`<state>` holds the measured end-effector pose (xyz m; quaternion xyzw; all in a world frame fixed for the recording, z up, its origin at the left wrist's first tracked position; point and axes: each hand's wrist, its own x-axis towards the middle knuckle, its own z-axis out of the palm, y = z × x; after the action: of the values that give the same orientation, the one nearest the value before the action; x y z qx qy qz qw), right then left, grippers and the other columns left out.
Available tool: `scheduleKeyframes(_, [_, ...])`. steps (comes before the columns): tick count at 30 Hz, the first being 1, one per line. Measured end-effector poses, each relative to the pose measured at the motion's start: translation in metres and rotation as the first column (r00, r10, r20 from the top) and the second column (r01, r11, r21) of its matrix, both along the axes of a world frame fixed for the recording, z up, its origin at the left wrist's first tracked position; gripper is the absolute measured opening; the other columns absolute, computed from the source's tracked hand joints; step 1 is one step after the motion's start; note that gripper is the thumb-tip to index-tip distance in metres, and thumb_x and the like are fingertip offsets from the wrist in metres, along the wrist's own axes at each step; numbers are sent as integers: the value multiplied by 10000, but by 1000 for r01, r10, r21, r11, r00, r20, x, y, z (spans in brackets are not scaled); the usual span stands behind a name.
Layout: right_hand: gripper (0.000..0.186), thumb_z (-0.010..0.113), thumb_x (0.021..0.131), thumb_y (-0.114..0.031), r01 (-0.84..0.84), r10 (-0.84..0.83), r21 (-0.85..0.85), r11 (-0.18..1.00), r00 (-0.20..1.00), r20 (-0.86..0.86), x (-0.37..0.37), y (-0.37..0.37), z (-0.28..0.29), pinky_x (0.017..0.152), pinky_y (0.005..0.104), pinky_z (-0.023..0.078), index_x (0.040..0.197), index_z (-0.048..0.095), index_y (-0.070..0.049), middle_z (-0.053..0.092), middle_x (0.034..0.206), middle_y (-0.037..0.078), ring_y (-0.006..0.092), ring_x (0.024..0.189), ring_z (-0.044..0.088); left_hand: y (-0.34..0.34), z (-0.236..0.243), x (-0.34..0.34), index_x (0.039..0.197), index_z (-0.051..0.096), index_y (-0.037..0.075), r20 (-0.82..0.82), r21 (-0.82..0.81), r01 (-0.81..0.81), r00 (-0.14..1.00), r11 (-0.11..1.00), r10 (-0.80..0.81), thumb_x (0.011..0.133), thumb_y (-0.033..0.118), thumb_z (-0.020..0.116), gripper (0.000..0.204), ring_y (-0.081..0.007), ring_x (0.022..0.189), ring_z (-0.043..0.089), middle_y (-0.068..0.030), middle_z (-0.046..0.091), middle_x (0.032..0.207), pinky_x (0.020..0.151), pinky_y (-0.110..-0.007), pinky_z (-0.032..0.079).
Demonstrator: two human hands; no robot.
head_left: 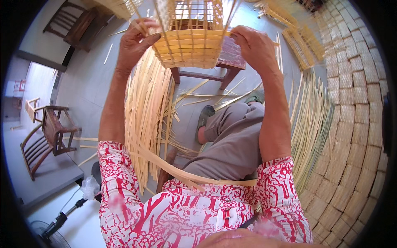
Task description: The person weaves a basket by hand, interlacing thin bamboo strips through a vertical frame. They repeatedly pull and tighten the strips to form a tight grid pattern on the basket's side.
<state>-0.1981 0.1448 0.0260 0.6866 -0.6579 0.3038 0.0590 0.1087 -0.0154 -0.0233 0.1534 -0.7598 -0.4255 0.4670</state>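
Observation:
A half-woven basket of yellow bamboo strips (188,47) is up in front of me, with a closely woven band low down and open upright strips above. My left hand (135,43) is closed at its left corner, fingers curled around an upright strip and thumb pointing toward the weave. At the right corner, the fingers of my right hand (254,47) pinch the end of a flat strip running along the top of the woven band. Under the basket is a dark reddish wooden stool (231,62). A loose pale strip (161,165) lies across my lap.
Long bamboo strips (142,99) lie in a pile on the left, and greener ones (312,124) on the right. Stacked woven pieces (351,111) line the far right. Wooden chairs (53,128) stand left, with a fan (45,231) at lower left.

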Motion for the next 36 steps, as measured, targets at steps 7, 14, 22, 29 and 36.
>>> scheduleKeyframes(7, [153, 630, 939, -204, -23, -11, 163, 986, 980, 199, 6, 10, 11, 675, 404, 519, 1020, 720, -110, 710, 813, 129, 309, 746, 696, 47, -38, -35, 1472, 397, 47, -70, 178, -312, 942, 933, 329, 844, 232, 830, 785, -203, 1228, 565, -89, 555, 1377, 1028, -356, 463])
scheduleKeyframes(14, [175, 674, 920, -223, -145, 79, 159, 976, 928, 363, 9, 17, 2, 591, 361, 481, 1018, 727, -88, 671, 716, 130, 274, 614, 643, 23, -26, -71, 872, 597, 87, -280, 510, -245, 859, 825, 428, 972, 435, 661, 368, -35, 754, 435, 75, 488, 777, 669, -219, 367])
scheduleKeyframes(22, [155, 675, 933, -170, -22, 13, 52, 998, 985, 174, 27, 33, -2, 509, 299, 391, 1039, 716, -65, 531, 569, 58, 100, 508, 444, 3, -41, -87, 1209, 578, -5, -349, 448, -196, 860, 872, 373, 985, 354, 596, 424, -140, 1061, 561, -54, 622, 1138, 951, -299, 429])
scheduleKeyframes(29, [150, 653, 933, -179, -71, 62, 31, 997, 972, 228, 19, 33, -3, 538, 308, 436, 1019, 692, -62, 606, 620, 89, 183, 507, 534, 73, 22, -74, 1140, 608, 36, -73, -535, -336, 933, 776, 353, 886, 141, 745, 308, -213, 889, 659, -75, 689, 1059, 788, -322, 518])
scheduleKeyframes(36, [125, 646, 912, -244, -103, 102, -7, 995, 983, 150, 22, 29, -5, 684, 454, 530, 955, 709, -145, 700, 759, 113, 333, 757, 694, 74, 52, -96, 1034, 677, 15, 493, -403, 131, 865, 906, 95, 898, 47, 715, 144, -134, 750, 675, -52, 698, 897, 668, -270, 543])
